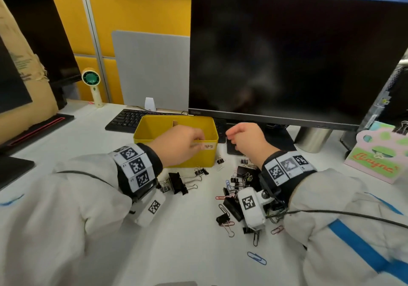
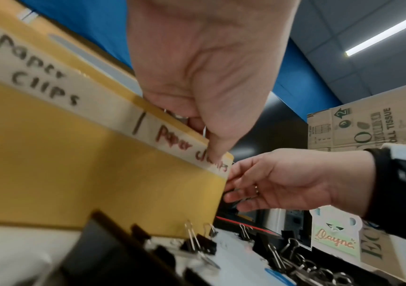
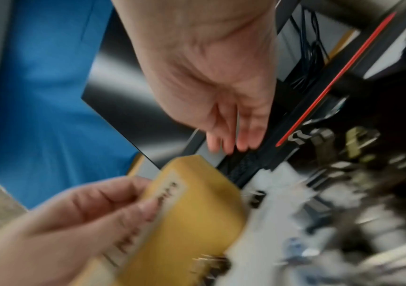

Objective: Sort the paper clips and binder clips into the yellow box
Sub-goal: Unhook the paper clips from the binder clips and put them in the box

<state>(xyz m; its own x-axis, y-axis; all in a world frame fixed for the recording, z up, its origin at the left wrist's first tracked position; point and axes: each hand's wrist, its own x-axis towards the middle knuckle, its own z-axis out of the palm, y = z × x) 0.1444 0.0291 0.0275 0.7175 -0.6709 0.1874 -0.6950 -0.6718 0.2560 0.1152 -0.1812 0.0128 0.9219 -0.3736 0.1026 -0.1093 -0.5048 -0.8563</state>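
Observation:
The yellow box (image 1: 141,131) stands open on the white desk, its front carrying a taped label that reads "paper clips" (image 2: 192,149). My left hand (image 1: 197,141) reaches over the front rim at the box's right end and pinches a silver paper clip (image 2: 204,131). My right hand (image 1: 229,138) hovers just right of the box with curled fingers. In the left wrist view it seems to pinch a small dark binder clip (image 2: 232,195); the right wrist view is too blurred to confirm. Loose binder and paper clips (image 1: 240,179) lie scattered in front of the box.
A large black binder clip (image 1: 177,183) lies under my left wrist, and a blue paper clip (image 1: 256,258) lies nearest me. Behind the box are a keyboard (image 1: 125,119) and a big monitor (image 1: 287,53). A metal cup (image 1: 312,137) and a pink card (image 1: 379,155) stand at the right.

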